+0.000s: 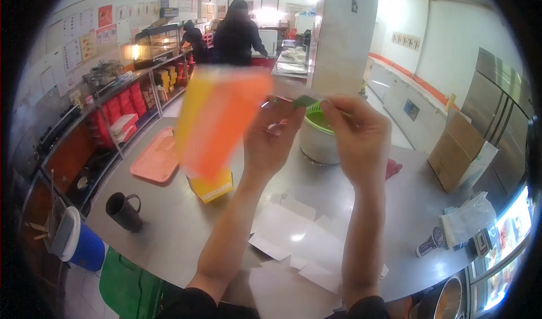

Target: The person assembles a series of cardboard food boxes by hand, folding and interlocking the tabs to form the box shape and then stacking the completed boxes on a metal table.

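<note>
My left hand [274, 138] is closed on an orange and yellow cardboard carton [223, 116], lifted above the table and smeared by motion. To its right, my right hand [358, 138] has thumb and fingers pinched together near a blurred greyish strip beside the carton. What the right fingers hold is hidden. Behind the hands stands a white round tub [316, 145] with a green rim. Under the raised carton, another yellow carton [212, 186] rests on the steel table. Flat white card blanks [296, 234] lie overlapped between and below my forearms.
The steel table [175, 228] bears a pink tray [158, 158], a dark mug [125, 212], a patterned cup [430, 243] and a plastic bag [468, 220]. A brown box [457, 149] stands right. A blue bin [84, 251] is left. A person in black [234, 34] works beyond.
</note>
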### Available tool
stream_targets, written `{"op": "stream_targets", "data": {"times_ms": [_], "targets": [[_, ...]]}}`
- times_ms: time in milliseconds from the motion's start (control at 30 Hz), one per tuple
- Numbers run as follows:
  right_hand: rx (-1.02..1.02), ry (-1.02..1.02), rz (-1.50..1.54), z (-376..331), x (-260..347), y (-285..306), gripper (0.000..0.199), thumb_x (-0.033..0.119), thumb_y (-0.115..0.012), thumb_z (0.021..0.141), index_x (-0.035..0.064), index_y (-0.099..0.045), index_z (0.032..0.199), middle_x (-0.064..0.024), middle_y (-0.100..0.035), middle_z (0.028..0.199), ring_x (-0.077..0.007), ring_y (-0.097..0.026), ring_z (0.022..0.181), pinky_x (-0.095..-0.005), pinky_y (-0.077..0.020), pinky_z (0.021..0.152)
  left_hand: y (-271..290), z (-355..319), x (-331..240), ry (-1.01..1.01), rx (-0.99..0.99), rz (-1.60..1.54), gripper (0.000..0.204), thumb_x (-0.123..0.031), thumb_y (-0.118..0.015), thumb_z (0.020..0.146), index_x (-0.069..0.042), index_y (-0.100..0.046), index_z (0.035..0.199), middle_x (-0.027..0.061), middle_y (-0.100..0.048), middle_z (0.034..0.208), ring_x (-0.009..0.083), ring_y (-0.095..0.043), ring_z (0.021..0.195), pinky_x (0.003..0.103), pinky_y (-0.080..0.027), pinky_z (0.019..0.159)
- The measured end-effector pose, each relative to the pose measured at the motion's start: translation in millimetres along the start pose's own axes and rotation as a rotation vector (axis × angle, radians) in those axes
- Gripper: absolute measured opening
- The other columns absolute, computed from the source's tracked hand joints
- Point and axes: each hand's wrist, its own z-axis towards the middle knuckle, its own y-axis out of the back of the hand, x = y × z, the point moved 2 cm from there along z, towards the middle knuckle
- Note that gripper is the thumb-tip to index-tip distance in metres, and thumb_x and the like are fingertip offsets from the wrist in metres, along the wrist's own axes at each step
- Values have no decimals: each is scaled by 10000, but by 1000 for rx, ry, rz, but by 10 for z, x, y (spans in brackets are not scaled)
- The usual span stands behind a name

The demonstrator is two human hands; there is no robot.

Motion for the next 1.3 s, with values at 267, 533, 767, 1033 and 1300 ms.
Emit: {"op": "stream_targets", "data": {"times_ms": [267,533,767,1033,1300], "targets": [[69,191,-470,-30,133,-10,130,33,-740,873,11,-769,998,-135,-707,912,-295,-689,859,-379,-504,780,66,7,-137,79,-9,-31,186,-39,-713,975,63,-735,1129,105,-756,1028,145,-717,937,304,-608,878],[114,280,-455,2,114,48,135,0,-728,876,-11,-766,1005,-123,-718,967,-235,-684,848,-330,-524,770,158,49,-148,-75,125,96,238,14,-712,950,27,-699,1187,112,-725,1156,182,-706,1048,334,-607,960],[143,244,-403,-15,72,13,189,-29,-698,868,8,-781,1034,-149,-715,1034,-301,-688,940,-388,-530,822,81,19,-9,27,-6,60,303,-3,-763,912,39,-691,1203,106,-723,1195,173,-690,1089,310,-573,966],[148,532,-709,-36,-38,-93,365,5,-692,859,67,-737,1216,-153,-645,1278,-331,-618,1122,-378,-512,922,-231,-100,-120,150,-377,-329,252,-101,-708,1001,18,-660,1217,92,-749,1109,138,-710,998,268,-572,868],[285,296,-389,-22,-30,-156,646,116,-740,898,54,-514,1500,-180,-687,1238,-333,-681,1092,-407,-497,983,-11,-21,-72,-317,65,-57,472,42,-690,883,7,-563,1337,150,-626,1285,274,-610,1202,398,-495,1040]]}}
